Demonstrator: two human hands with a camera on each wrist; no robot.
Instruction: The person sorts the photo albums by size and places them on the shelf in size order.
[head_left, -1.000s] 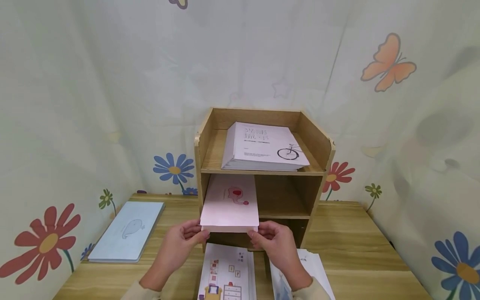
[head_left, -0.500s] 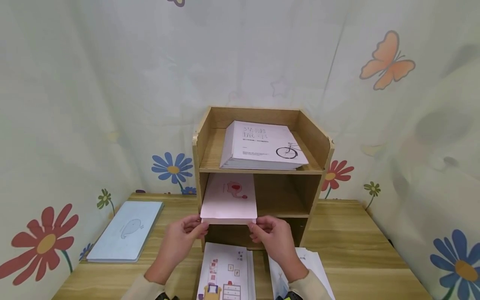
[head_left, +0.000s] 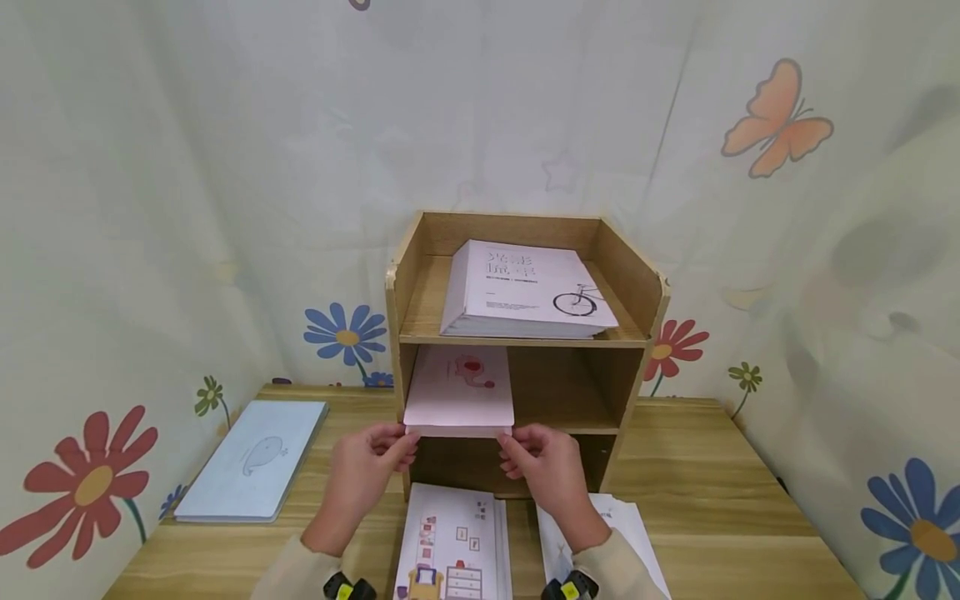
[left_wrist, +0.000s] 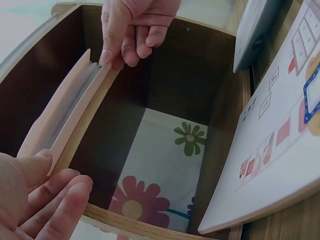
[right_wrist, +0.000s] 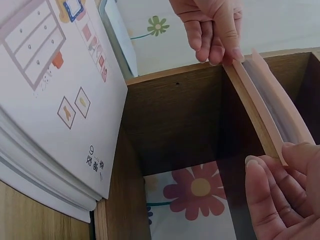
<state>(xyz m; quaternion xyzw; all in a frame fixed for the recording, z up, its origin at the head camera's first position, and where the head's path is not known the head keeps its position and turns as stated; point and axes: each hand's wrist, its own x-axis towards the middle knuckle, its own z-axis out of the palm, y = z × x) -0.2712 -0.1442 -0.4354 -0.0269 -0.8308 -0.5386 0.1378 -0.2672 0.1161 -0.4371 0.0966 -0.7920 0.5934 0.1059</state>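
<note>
A pink notebook [head_left: 459, 400] with a red elephant on its cover lies flat on the left side of the middle shelf, its front edge near the board's edge. My left hand [head_left: 366, 467] holds its front left corner between thumb and fingers. At the front right corner my right hand [head_left: 549, 467] does the same, with its other fingers curled. The left wrist view shows both thumbs against the notebook's front edge [left_wrist: 67, 110], and fingers near the shelf board. The notebook's back end is under the top shelf.
On the top of the wooden rack [head_left: 637, 287] lies a thick white book [head_left: 521, 287] with a bicycle drawing. A light blue notebook [head_left: 251, 462] lies left on the table [head_left: 705, 492]. Books with a furniture picture [head_left: 450, 542] and a white cover [head_left: 626, 533] lie before the rack.
The pink notebook has slid further back into the middle shelf, with both hands following at its front corners. The other books have stayed in place.
</note>
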